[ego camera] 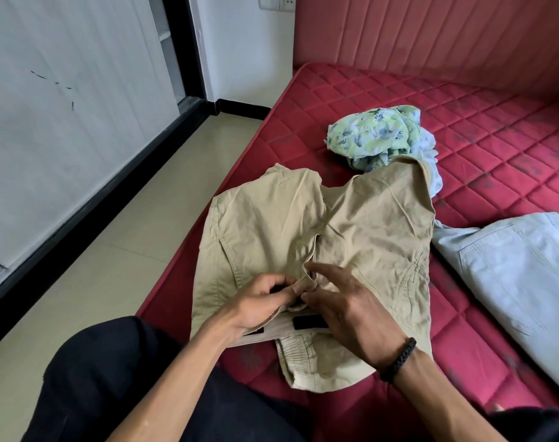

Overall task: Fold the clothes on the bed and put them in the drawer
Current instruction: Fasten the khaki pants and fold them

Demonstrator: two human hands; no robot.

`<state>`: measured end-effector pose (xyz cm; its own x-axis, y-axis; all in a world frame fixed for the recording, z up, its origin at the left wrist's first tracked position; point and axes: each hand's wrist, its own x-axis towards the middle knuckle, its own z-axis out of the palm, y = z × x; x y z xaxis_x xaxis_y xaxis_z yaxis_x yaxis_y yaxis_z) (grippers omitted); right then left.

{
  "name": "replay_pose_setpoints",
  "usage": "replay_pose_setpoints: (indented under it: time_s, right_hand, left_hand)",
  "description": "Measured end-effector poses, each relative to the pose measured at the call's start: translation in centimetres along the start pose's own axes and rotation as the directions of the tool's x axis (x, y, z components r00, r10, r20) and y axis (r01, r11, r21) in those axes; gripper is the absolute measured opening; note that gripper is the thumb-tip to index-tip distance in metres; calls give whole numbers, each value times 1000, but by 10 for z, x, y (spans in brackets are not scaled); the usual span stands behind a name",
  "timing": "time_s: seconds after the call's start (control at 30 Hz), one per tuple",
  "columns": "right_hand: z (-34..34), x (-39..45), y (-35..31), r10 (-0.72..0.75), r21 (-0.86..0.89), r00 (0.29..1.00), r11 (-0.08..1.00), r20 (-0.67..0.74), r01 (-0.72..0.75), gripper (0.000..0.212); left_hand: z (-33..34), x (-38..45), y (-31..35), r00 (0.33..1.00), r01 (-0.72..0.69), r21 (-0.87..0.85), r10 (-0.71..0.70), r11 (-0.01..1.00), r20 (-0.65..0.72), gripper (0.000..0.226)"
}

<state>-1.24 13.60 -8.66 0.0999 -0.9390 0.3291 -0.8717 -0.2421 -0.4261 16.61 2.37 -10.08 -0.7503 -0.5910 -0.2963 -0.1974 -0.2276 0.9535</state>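
fingers [299, 287] of my left hand [259, 301] pinch the fly of the khaki shorts [361, 224]; right hand [345, 301] loosely spread, touching beside it. shorts flat on the bed [463, 100], legs pointing away from me.

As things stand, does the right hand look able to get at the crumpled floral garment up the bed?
Probably yes. The right hand is busy at the khaki shorts' fly, but nothing stands between it and the floral garment, lying exposed on the mattress just past the shorts.
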Motion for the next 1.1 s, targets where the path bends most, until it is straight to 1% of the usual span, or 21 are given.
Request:
replay_pose_setpoints:
  time_s: [0.07, 0.1, 0.2, 0.33, 0.43, 0.53, 0.57, 0.63, 0.7, 0.77, 0.83, 0.93, 0.97, 1.03, 1.1]
  right_hand:
    - [0, -2, 3, 9, 16, 1000, 1000, 13, -10, 18]
    - [-1, -2, 3, 22, 15, 1000, 1000, 14, -22, 17]
    - [-4, -1, 3, 70, 60, 998, 996, -2, -70, 5]
    - [-7, 1, -3, 212, 160, 976, 966, -49, -202, 19]
    - [-6, 1, -5, 315, 202, 948, 933, -52, -299, 28]
    - [-3, 0, -7, 298, 166, 954, 942, -15, -292, 42]
    - [-1, 0, -8, 275, 135, 961, 953, -11, -271, 42]
    - [3, -1, -8, 258, 103, 966, 962, -24, -254, 32]
    - [5, -2, -8, 290, 107, 956, 953, -50, -284, 24]
    - [6, -3, -9, 331, 111, 940, 940, -85, -322, 21]
    - [6, -3, -10, 374, 126, 920, 925, -121, -359, 17]
    - [7, -1, -10, 407, 199, 901, 905, -149, -376, 14]
    - [8, 0, -9, 403, 186, 903, 908, -149, -375, 16]
    - [10, -2, -7, 376, 109, 917, 925, -137, -363, 20]
    - [11, -5, -8, 335, 45, 934, 942, -121, -332, 19]
  left_hand:
    - [-1, 0, 0, 999, -12, 58, 14, 998, -29, 21]
    - [0, 0, -2, 998, -22, 69, 26, 997, -53, 19]
    - [1, 0, -2, 990, -49, 99, 61, 994, -129, 12]
    - [-2, 0, 0, 981, -73, 226, 111, 971, -160, 15]
    - [-2, -2, 3, 985, -87, 270, 123, 959, -121, 19]
    - [-3, -4, 5, 988, -90, 341, 127, 936, -85, 19]
    - [-3, -5, 4, 988, -86, 378, 129, 922, -89, 18]
    - [3, -8, 4, 980, -83, 466, 158, 881, -124, 14]
    - [14, -12, 5, 960, -94, 513, 213, 853, -179, 11]
    - [23, -16, 5, 939, -120, 516, 266, 848, -219, 10]
    - [25, -19, 7, 930, -148, 508, 295, 848, -222, 11]
    - [25, -19, 7, 915, -178, 504, 330, 845, -230, 16]
    - [26, -18, 5, 912, -186, 510, 341, 840, -228, 21]
    - [27, -17, 4, 919, -204, 566, 355, 799, -171, 30]
    - [26, -16, 5, 927, -221, 610, 358, 761, -110, 29]
